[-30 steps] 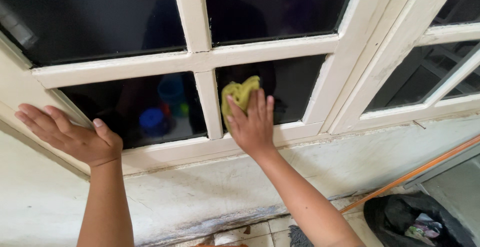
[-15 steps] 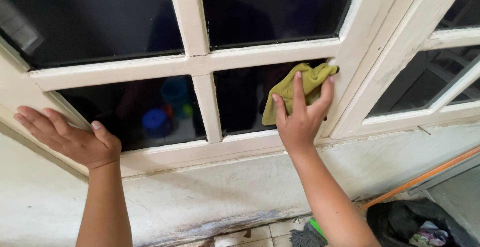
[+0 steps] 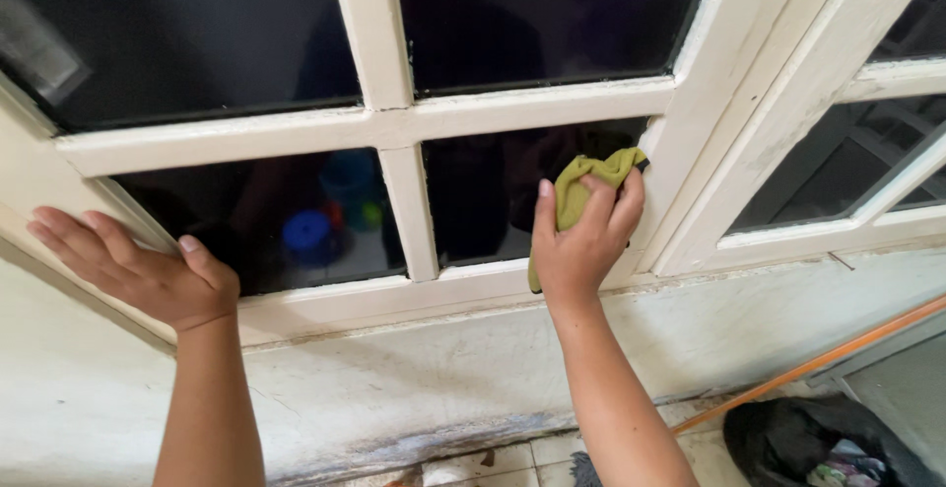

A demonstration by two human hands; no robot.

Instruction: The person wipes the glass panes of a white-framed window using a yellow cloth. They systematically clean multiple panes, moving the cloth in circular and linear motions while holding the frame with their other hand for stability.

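Observation:
My right hand (image 3: pixel 579 241) presses a yellow-green cloth (image 3: pixel 576 189) against the lower right pane (image 3: pixel 483 201) of a white-framed window (image 3: pixel 394 127), close to the pane's right edge. The fingers curl over the bunched cloth. My left hand (image 3: pixel 138 270) lies flat with its fingers spread on the slanted left part of the frame, at the lower left corner of the neighbouring pane (image 3: pixel 286 216). That hand holds nothing. The dark glass shows blurred blue and green shapes.
A second white-framed window (image 3: pixel 847 162) stands at the right. Below the sill runs a stained white wall (image 3: pixel 414 379). An orange rod (image 3: pixel 818 359) slants along the lower right, above a black bag (image 3: pixel 818 443) with scraps in it. Floor tiles (image 3: pixel 493 462) show at the bottom.
My right hand swept the cloth from the pane's left side to its upper right corner, then came down a little and bunched the cloth. My left hand has stayed in place.

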